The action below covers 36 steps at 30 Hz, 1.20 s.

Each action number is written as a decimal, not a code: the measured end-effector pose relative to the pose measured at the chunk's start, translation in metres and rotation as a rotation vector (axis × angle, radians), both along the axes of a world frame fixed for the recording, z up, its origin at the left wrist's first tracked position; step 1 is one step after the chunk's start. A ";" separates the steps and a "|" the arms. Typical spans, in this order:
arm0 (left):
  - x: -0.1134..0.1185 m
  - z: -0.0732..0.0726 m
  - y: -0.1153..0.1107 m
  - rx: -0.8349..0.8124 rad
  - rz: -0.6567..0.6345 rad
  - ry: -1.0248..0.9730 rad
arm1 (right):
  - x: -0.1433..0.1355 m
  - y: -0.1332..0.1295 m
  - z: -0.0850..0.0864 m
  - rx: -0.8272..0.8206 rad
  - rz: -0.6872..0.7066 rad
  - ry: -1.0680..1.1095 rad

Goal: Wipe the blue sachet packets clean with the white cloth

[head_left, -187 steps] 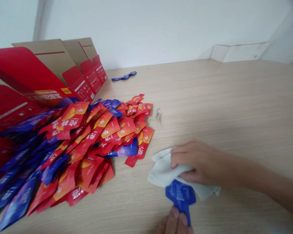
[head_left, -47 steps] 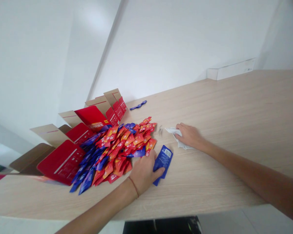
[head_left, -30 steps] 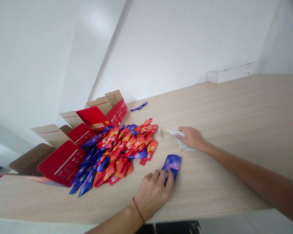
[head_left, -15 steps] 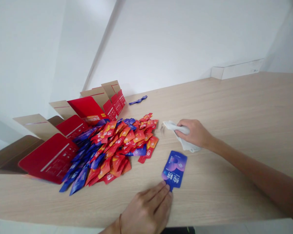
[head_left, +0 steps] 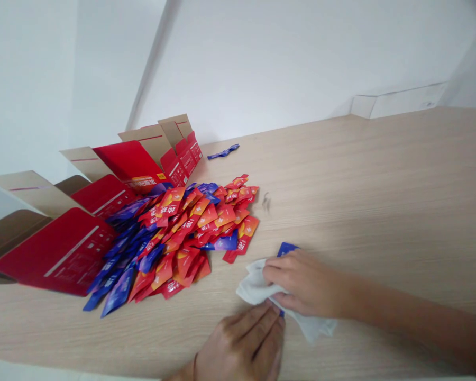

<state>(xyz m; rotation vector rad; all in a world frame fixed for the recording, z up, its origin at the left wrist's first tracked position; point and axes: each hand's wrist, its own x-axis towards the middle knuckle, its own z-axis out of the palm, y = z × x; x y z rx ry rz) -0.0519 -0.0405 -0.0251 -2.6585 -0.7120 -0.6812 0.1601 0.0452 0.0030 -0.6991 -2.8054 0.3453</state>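
Head view: right hand (head_left: 305, 280), lower right of center, fingers bunched around a crumpled white cloth (head_left: 252, 286), pressing it down over a flat blue pouch (head_left: 287, 247). Pouch sits on the table just below and right of center, mostly covered; only its top edge, above the right knuckles, and a sliver of the lower end show. Left hand (head_left: 241, 338), bottom center, fingers close together, tips on that lower end next to the cloth. Left thumb hidden, so can't tell if it pinches the pouch or just presses it. Thin reddish-brown cord (head_left: 195, 366) around the left wrist.

Left of center: big heap of red-orange and blue pouches (head_left: 182, 227), overlapping, blue mostly on its left side. Behind it, upper left to left edge, a row of open red cartons (head_left: 127, 164), flaps up, tan or brown insides showing. Crinkled narrow blue packet (head_left: 223, 152) lies apart, above the heap. Small dark smudge (head_left: 266, 201) just right of the heap. White box (head_left: 404, 103), upper right, against the white wall (head_left: 301, 63). All on a light wood-grain table (head_left: 381, 211). Right hand slightly blurred.
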 end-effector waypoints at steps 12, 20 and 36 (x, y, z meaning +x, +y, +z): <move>-0.002 -0.001 0.000 0.015 -0.009 0.021 | 0.039 0.069 0.013 0.184 -0.307 0.135; -0.001 -0.004 0.002 0.003 -0.007 -0.010 | 0.000 -0.002 0.013 -0.021 0.077 0.021; -0.002 0.004 0.000 0.032 -0.019 0.077 | 0.042 0.084 -0.004 -0.035 -0.175 0.094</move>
